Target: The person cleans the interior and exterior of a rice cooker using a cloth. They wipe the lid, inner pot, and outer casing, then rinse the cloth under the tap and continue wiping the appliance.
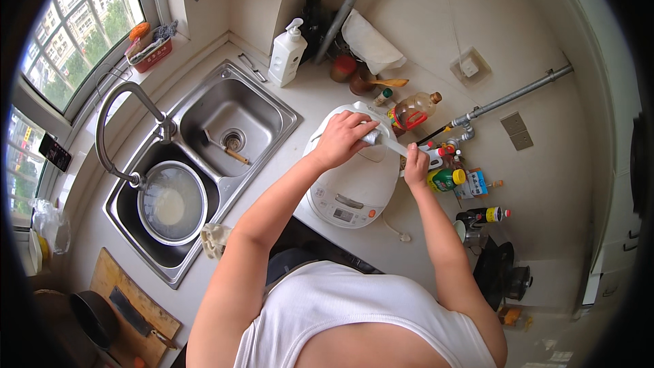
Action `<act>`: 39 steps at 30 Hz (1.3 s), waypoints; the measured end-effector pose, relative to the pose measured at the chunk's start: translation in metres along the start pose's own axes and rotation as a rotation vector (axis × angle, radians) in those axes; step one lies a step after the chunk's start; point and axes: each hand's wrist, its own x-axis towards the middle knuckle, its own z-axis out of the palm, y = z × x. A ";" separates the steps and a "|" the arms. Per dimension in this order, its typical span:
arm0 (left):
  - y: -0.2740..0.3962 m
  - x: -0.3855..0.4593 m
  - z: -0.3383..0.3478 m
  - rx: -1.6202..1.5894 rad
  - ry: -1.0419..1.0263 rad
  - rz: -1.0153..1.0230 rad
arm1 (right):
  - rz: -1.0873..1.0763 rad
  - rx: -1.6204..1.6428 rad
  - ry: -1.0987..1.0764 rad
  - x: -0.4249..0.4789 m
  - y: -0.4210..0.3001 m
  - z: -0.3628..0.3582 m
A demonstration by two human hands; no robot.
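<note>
Over the closed lid of a white rice cooker (352,184), my left hand (341,138) grips a small silvery-white roll (372,137). A pale translucent strip (394,146) runs from the roll to my right hand (416,164), which pinches its far end. The material of the roll is too small to tell, though it looks like thin plastic. Control buttons and a small display sit on the cooker's near side. In the left sink basin, a round metal bowl (172,203) holds cloudy water with a pale mass at its bottom, below the curved faucet (104,128).
A knife-like peeler with a wooden handle (236,155) lies in the right sink basin (255,107). Bottles, including a green one with a yellow cap (445,180), stand right of the cooker. A cleaver (130,312) rests on a wooden board (104,271). A white pump bottle (287,56) stands behind.
</note>
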 end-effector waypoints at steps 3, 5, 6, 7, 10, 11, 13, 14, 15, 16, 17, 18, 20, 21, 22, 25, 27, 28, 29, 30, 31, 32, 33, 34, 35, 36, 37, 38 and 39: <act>-0.017 -0.017 0.004 -0.193 0.059 -0.098 | 0.015 -0.015 -0.024 -0.002 -0.005 -0.002; -0.044 -0.040 0.017 -0.434 0.163 -0.296 | 0.019 -0.013 -0.021 0.000 -0.001 -0.001; -0.067 -0.061 0.025 -0.485 0.006 -0.567 | 0.018 -0.011 -0.013 0.001 -0.004 0.000; -0.088 -0.083 0.033 -0.532 -0.157 -0.835 | 0.018 -0.011 -0.005 0.002 -0.009 0.001; -0.110 -0.119 0.057 -0.819 0.084 -0.724 | 0.030 -0.018 0.018 0.000 -0.008 0.004; -0.121 -0.122 0.061 -0.925 0.084 -0.761 | 0.030 -0.019 0.025 0.003 -0.008 0.006; -0.138 -0.122 0.059 -1.134 0.089 -0.840 | 0.019 -0.055 0.000 0.008 -0.008 0.006; -0.140 -0.123 0.061 -1.144 0.069 -0.858 | 0.034 -0.063 -0.029 0.007 -0.003 0.004; -0.131 -0.116 0.061 -1.097 0.070 -0.830 | 0.055 -0.073 -0.051 0.004 0.003 0.003; -0.111 -0.104 0.056 -1.049 0.070 -0.804 | 0.055 -0.066 -0.020 0.001 0.006 0.004; -0.095 -0.085 0.048 -1.000 0.077 -0.768 | 0.053 -0.066 -0.002 0.004 0.004 0.002; -0.084 -0.072 0.039 -0.798 0.065 -0.538 | 0.051 -0.062 0.010 0.004 0.001 0.002; -0.069 -0.057 0.027 -0.755 0.070 -0.430 | 0.018 -0.036 0.068 -0.002 -0.003 0.005; -0.065 -0.055 0.025 -0.738 0.096 -0.413 | 0.023 -0.043 0.060 -0.002 -0.002 0.002; -0.086 -0.073 0.035 -0.778 0.040 -0.604 | 0.015 -0.045 0.050 0.002 -0.002 0.003; -0.126 -0.120 0.065 -0.830 0.166 -0.793 | 0.005 -0.069 0.012 0.009 -0.012 0.010; -0.135 -0.125 0.071 -0.872 0.193 -0.854 | 0.010 -0.074 0.021 0.011 -0.013 0.012; -0.130 -0.119 0.068 -0.990 0.135 -0.923 | 0.020 -0.067 0.045 0.009 -0.007 0.012; -0.085 -0.089 0.045 -0.842 0.053 -0.841 | 0.059 -0.078 0.085 -0.001 0.004 0.004; -0.081 -0.082 0.049 -0.852 0.118 -0.707 | 0.043 -0.078 0.092 0.003 0.002 0.007; -0.078 -0.077 0.049 -0.859 0.180 -0.572 | 0.027 -0.078 0.099 0.007 0.000 0.010; -0.081 -0.071 0.044 -0.742 0.145 -0.540 | 0.013 -0.079 0.106 0.010 -0.002 0.013; -0.067 -0.063 0.037 -0.599 0.141 -0.462 | 0.013 -0.087 0.116 0.008 -0.001 0.012; -0.047 -0.048 0.025 -0.453 0.135 -0.379 | 0.023 -0.090 0.111 0.006 -0.001 0.010; -0.025 -0.030 0.017 -0.347 0.117 -0.325 | 0.016 -0.087 0.106 0.004 0.000 0.010; -0.008 -0.013 0.017 -0.136 0.049 -0.216 | 0.006 -0.085 0.099 0.005 0.000 0.010; 0.016 -0.001 0.017 0.028 -0.020 -0.069 | -0.006 -0.083 0.093 0.006 0.001 0.010; 0.033 0.008 0.025 0.025 -0.049 -0.059 | 0.017 -0.116 0.000 0.009 -0.007 0.006; 0.045 0.016 0.031 0.020 -0.081 -0.042 | 0.024 -0.085 0.011 0.010 -0.006 0.005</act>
